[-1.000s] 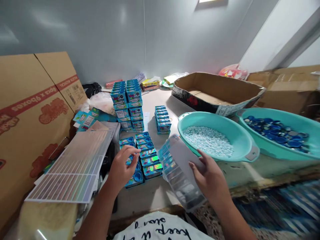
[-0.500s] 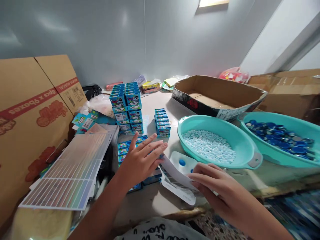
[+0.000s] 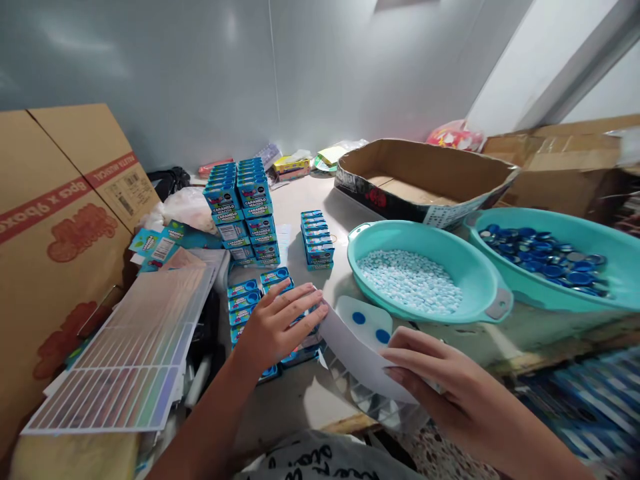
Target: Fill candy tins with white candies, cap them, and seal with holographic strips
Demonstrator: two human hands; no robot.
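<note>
A curved white-edged sheet of see-through, grid-marked stickers (image 3: 363, 363) is stretched between my two hands, bowed and tilted above the table edge. My left hand (image 3: 283, 323) grips its left end, fingers long and close together; the thumb is partly hidden. My right hand (image 3: 433, 370) pinches the other end between thumb and fingers. Just behind the sheet lies a white tray with blue round spots (image 3: 359, 319). Below and beside my left hand are rows of small blue candy boxes (image 3: 243, 301) with round blue openings, partly covered by the hand.
Blue boxes are stacked (image 3: 240, 213) at the back, with a shorter row (image 3: 317, 243) beside them. One turquoise basin (image 3: 480, 267) holds pale candies; another basin (image 3: 623, 273) holds blue round tins. Striped sticker sheets (image 3: 115, 360) lie left by a large carton (image 3: 65, 180). An open cardboard tray (image 3: 425, 163) stands behind.
The sheet has turned and lifted, with a white flap no longer hanging below it. My left hand's thumb has come down closer to the fingers. The view has shifted slightly.
</note>
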